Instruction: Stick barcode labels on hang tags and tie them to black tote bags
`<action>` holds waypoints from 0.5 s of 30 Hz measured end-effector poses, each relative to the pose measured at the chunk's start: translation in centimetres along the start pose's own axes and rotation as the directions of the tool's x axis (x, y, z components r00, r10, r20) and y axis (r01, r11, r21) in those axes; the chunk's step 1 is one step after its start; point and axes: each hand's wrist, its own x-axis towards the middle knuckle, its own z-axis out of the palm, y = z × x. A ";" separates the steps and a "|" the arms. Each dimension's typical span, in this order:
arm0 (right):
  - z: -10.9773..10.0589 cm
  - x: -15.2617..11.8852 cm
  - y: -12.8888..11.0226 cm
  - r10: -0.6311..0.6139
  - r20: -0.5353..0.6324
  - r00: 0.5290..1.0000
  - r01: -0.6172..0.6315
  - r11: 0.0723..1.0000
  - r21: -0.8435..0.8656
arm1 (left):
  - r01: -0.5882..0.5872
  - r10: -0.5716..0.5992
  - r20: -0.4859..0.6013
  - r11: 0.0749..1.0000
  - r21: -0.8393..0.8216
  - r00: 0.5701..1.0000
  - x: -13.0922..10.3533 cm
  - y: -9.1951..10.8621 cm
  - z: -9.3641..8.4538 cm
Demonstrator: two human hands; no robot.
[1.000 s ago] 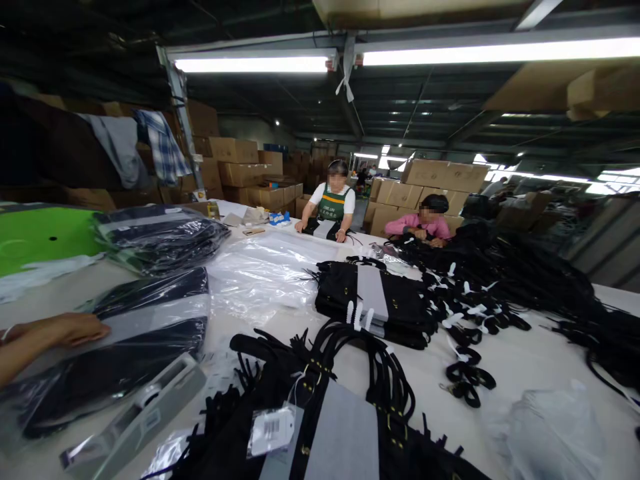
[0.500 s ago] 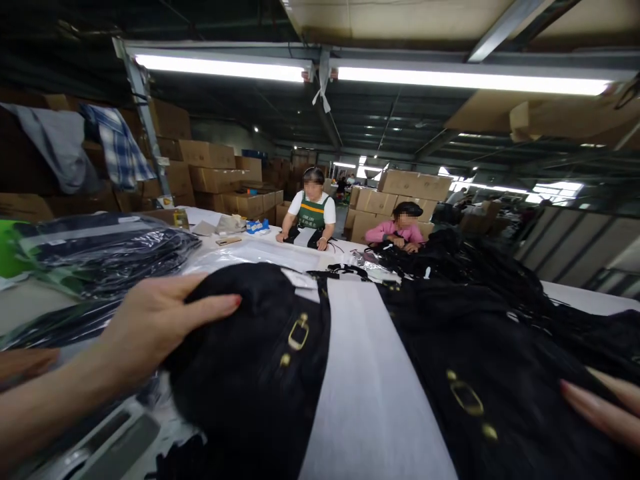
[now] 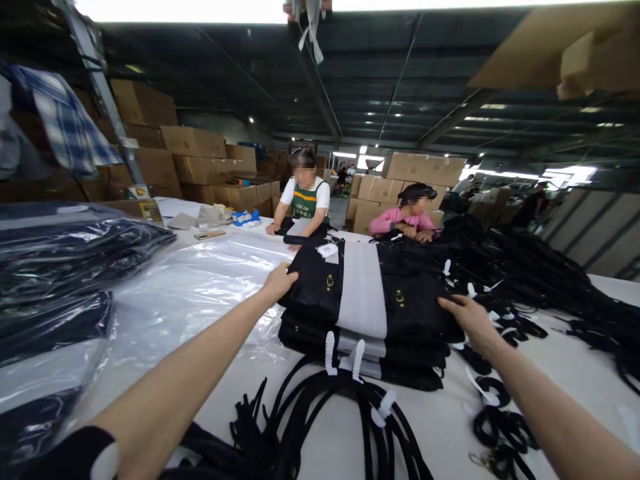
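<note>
A flat black bag (image 3: 313, 293) with two small gold buckles, a pale grey strip (image 3: 363, 287) across its middle and a white tag (image 3: 327, 251) lies on top of a stack of similar black bags (image 3: 410, 367). My left hand (image 3: 281, 281) pinches its left edge, and the thumb with a red nail shows on top. At the opposite edge, my right hand (image 3: 470, 319) grips the same bag, thumb above and the other fingers partly hidden. Just in front of the stack lie black straps (image 3: 300, 420) bound with white ties (image 3: 330, 353).
Clear plastic bags (image 3: 200, 273) cover the table's left, beside packed dark goods (image 3: 75, 253). Coiled straps (image 3: 500, 427) and a black heap (image 3: 515, 267) lie at right. Across the table are a person in a green apron (image 3: 304, 203) and a person in pink (image 3: 393, 220). Cartons (image 3: 195, 143) stand behind.
The black bag, held close to the camera before, is now farther away on the stack, with both hands still at its sides. My view has tilted down, showing more of the table and straps.
</note>
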 end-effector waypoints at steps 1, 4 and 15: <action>2.6 0.2 2.0 0.024 0.038 0.999 -0.021 0.998 -0.056 | 0.025 -0.027 0.043 0.999 0.039 0.999 -0.6 -1.4 2.4; 7.5 0.3 6.3 0.060 0.111 0.992 -0.037 0.979 -0.199 | 0.083 -0.102 0.114 0.984 0.158 0.988 -2.2 -4.6 7.0; 9.0 0.6 10.9 -0.057 0.097 0.994 0.093 0.902 -0.423 | 0.033 -0.087 0.125 0.926 0.377 0.988 -5.0 -6.1 9.2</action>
